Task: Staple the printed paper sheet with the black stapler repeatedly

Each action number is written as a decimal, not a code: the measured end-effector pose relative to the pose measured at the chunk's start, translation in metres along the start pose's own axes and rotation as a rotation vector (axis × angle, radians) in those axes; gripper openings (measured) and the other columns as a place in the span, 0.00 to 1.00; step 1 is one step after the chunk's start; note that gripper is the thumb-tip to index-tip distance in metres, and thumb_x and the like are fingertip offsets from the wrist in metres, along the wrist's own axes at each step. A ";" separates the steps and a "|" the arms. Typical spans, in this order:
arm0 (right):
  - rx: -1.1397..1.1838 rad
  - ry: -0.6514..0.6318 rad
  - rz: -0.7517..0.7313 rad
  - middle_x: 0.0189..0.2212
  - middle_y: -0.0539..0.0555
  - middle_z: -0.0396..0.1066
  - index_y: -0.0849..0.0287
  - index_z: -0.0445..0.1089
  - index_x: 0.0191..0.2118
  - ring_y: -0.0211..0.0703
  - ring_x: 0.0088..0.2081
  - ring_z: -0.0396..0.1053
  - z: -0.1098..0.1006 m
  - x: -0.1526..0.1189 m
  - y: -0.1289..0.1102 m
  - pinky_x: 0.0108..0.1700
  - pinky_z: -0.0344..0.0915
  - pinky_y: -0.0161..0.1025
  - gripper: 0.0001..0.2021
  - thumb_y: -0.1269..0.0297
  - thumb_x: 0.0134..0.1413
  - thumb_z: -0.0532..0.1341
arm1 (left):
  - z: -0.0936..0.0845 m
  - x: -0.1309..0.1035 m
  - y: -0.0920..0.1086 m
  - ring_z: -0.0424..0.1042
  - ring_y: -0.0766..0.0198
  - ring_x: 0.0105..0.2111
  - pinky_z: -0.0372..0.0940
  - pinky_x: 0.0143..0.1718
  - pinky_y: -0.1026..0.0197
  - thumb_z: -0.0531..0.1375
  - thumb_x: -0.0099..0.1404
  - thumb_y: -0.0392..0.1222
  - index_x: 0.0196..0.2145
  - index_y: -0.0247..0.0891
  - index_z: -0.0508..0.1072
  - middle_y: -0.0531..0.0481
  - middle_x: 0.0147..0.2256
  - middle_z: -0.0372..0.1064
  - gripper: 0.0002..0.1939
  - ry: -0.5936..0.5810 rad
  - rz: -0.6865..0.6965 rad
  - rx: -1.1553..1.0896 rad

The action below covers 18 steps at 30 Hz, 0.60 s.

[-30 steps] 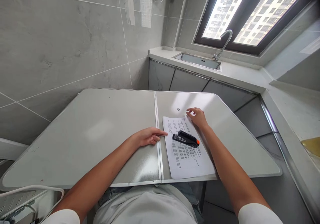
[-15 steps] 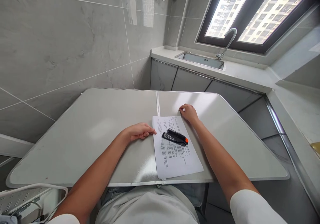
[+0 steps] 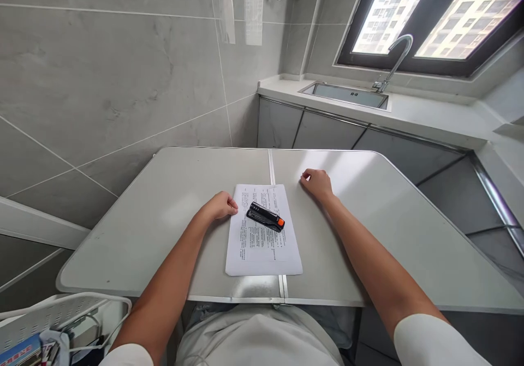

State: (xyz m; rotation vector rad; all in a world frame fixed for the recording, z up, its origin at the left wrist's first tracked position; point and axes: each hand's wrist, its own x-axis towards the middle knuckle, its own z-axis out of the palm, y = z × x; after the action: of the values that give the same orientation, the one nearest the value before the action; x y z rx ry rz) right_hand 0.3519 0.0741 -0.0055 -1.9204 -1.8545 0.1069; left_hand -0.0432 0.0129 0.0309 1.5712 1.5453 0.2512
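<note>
Printed sheets of paper (image 3: 262, 257) lie on the folding table, slightly tilted, left of the right hand. On top of them rests a black stapler (image 3: 265, 216) with an orange end. My left hand (image 3: 221, 205) is closed at the paper's left edge, its thumb and fingertips pinching that edge. Farther back, my right hand (image 3: 317, 184) rests on the tabletop with its fingers curled in. It is apart from the paper's right side, and nothing shows in it.
The pale folding table (image 3: 172, 191) has a seam down its middle. A white basket (image 3: 82, 306) with assorted items stands at the lower left. Behind the table are a counter with a sink (image 3: 347, 94) and a faucet (image 3: 399, 60). A tiled wall rises at the left.
The paper has slid left with the stapler on it and turned to lie straighter. My left hand has moved left with it, while the right hand is now apart from the sheets.
</note>
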 end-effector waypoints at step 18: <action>0.217 -0.288 -0.252 0.39 0.57 0.79 0.56 0.78 0.40 0.52 0.51 0.69 0.073 0.057 -0.204 0.41 0.64 0.38 0.10 0.73 0.51 0.64 | -0.077 -0.017 -0.089 0.68 0.58 0.39 0.65 0.45 0.57 0.61 0.63 0.50 0.35 0.39 0.79 0.46 0.41 0.69 0.13 0.293 0.417 0.200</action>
State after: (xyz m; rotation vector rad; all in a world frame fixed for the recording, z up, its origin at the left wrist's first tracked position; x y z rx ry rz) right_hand 0.1408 0.1451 0.0216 -1.5771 -2.1541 0.5038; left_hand -0.1616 0.0161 0.0208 2.0864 1.4783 0.5962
